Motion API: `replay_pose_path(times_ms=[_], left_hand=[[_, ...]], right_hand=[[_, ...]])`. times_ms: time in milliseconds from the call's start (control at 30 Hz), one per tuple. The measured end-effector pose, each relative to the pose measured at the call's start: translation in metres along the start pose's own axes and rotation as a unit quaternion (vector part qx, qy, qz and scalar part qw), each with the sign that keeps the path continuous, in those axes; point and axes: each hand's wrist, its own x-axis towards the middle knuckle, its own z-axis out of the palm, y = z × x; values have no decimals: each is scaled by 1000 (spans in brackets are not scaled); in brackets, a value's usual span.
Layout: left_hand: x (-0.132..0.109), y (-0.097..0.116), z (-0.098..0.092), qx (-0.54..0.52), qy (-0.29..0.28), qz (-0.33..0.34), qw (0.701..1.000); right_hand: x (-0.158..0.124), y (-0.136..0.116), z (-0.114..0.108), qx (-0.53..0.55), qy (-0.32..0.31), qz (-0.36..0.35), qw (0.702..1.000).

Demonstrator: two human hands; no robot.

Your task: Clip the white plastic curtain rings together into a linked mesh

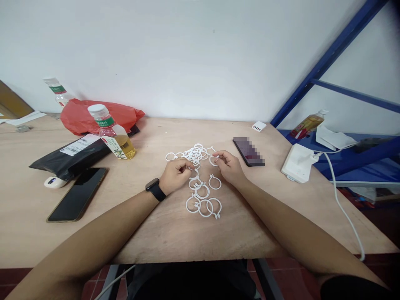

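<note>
White plastic curtain rings with small clip ends lie in a pile (195, 155) at the middle of the table. Closer to me, several more curtain rings (202, 191) are loosely spread, some overlapping. My left hand (177, 174), wearing a black watch, is closed in a pinch at the pile's near left side, with a white ring at its fingertips. On the other side, my right hand (229, 166) pinches a single curtain ring (213, 161) between thumb and fingers. The fingers partly hide both grips.
Left on the table (150, 241) are a drink bottle (126, 146), red plastic bag (81, 116), black parcel (71, 156), phone (78, 196) and white earbud case (54, 182). Rightward lie another phone (246, 150) and a white charger (298, 164) with its cable. A blue metal frame (331, 58) stands beyond.
</note>
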Motion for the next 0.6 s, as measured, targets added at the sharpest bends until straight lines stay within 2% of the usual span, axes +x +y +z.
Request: replay_pose_path(times_ms=[267, 467, 600], left_hand=[[1, 2, -4, 0, -22, 49, 999], [0, 1, -5, 26, -30, 6, 999], [0, -2, -3, 41, -82, -16, 996]], right_hand=[[1, 2, -3, -12, 5, 17, 1000], [0, 1, -3, -24, 1, 23, 999], [0, 0, -3, -58, 1, 19, 998]])
